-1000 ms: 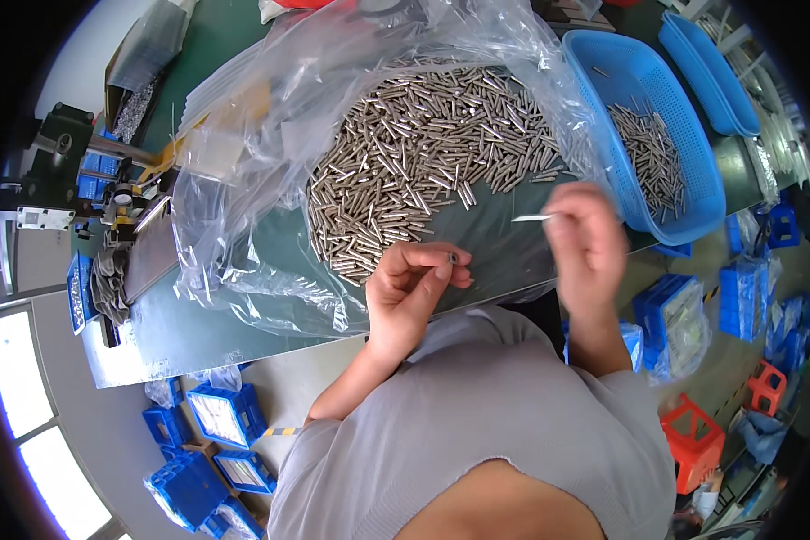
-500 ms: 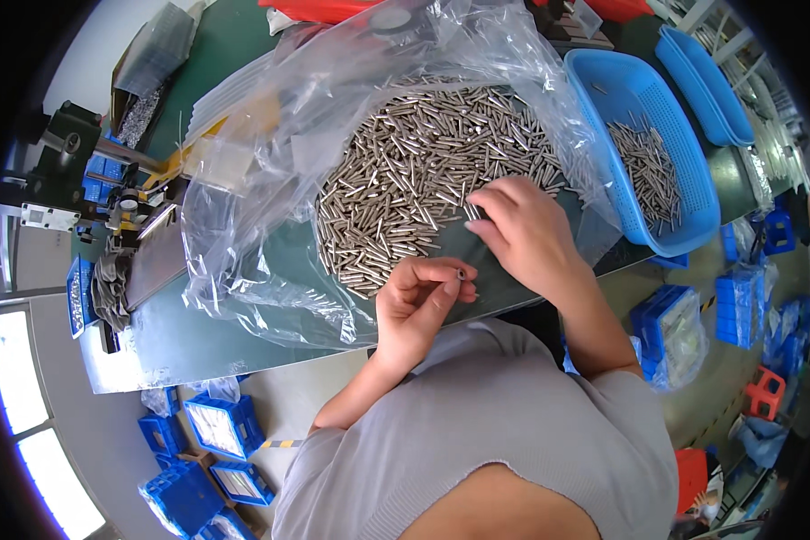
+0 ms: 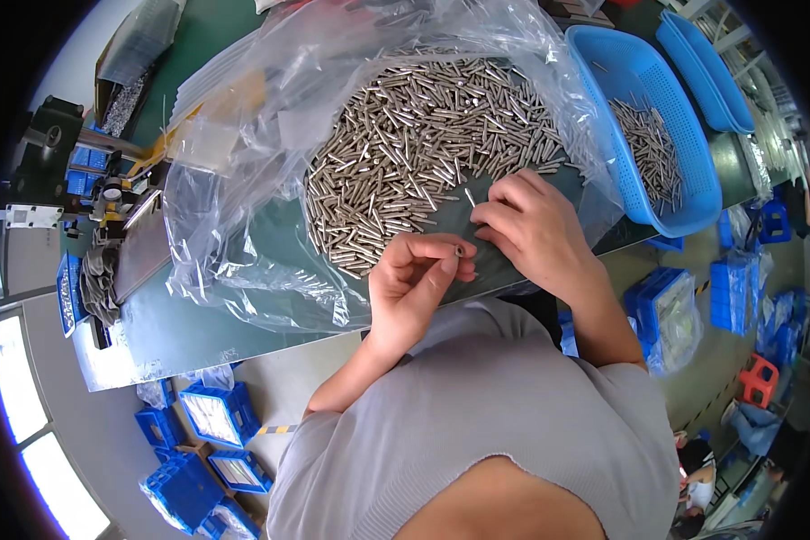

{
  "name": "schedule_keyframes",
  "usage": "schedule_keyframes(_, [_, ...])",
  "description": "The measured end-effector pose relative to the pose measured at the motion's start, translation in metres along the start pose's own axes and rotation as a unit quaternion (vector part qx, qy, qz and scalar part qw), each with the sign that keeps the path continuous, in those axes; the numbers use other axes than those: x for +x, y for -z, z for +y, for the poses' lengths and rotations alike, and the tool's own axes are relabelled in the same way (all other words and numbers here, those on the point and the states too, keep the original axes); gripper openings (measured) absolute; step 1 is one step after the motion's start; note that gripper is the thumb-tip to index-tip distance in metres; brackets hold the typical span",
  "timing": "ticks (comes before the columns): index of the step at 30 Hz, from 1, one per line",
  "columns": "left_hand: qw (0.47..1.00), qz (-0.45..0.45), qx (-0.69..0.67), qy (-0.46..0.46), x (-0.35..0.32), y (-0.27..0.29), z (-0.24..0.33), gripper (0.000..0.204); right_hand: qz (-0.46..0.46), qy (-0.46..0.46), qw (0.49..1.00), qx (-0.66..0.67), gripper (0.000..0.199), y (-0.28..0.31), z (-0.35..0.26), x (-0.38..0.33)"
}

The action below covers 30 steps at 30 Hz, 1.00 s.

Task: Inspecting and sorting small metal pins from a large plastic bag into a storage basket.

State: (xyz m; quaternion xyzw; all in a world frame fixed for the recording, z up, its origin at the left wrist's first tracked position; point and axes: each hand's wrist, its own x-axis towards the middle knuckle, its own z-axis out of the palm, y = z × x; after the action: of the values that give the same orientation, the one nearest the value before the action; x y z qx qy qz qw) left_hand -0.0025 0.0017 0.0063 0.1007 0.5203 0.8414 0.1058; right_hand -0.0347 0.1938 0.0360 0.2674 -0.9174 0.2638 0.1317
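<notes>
A broad pile of small silvery metal pins point(image 3: 423, 135) lies on a clear plastic sheet on the green table. At the pile's near edge, my left hand point(image 3: 409, 283) pinches a small metal ring point(image 3: 459, 251) between thumb and forefinger, its round hole showing. To its right, my right hand point(image 3: 535, 229) is closed, with a single metal pin point(image 3: 469, 196) jutting up at its fingertips. The fingers hide the lower end of that pin. The two hands are close together but apart.
A light blue perforated basket point(image 3: 634, 58) with more pins stands at right, another blue basket point(image 3: 704, 72) behind it. Crumpled clear plastic point(image 3: 234, 180) surrounds the pile. A bench device point(image 3: 49, 148) is at far left. Blue crates point(image 3: 220, 412) stand on the floor.
My right hand has shifted slightly right and down, and the pin now points up from its fingertips. My left hand keeps the ring with little movement. The whole view has tilted slightly.
</notes>
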Motion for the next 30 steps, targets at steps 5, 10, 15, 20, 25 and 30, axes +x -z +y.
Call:
schedule_keyframes(5, [1.000, 0.001, -0.008, 0.000, 0.000, 0.000, -0.001, 0.008, -0.020, 0.049, 0.998, -0.044, 0.009, -0.007, 0.002, 0.001])
schedule_keyframes(10, [1.000, 0.005, -0.015, -0.002, -0.001, 0.000, -0.001, 0.009, -0.030, 0.077, 0.989, -0.125, 0.008, -0.012, -0.005, 0.000])
schedule_keyframes(15, [0.999, 0.011, -0.035, -0.008, 0.000, 0.000, -0.002, 0.009, -0.023, 0.054, 0.990, -0.126, 0.007, -0.011, -0.008, -0.009])
schedule_keyframes(20, [1.000, 0.010, -0.024, -0.011, 0.001, -0.001, -0.001, 0.009, -0.062, 0.044, 0.986, -0.151, 0.008, -0.008, -0.012, -0.005])
schedule_keyframes(25, [0.999, 0.006, -0.034, -0.012, 0.002, 0.000, -0.002, 0.009, -0.067, 0.049, 0.988, -0.129, 0.010, -0.008, -0.005, -0.006])
schedule_keyframes(30, [0.999, 0.010, -0.024, -0.019, 0.002, 0.000, -0.003, 0.009, 0.109, -0.060, 0.970, 0.209, 0.013, 0.007, -0.011, -0.004])
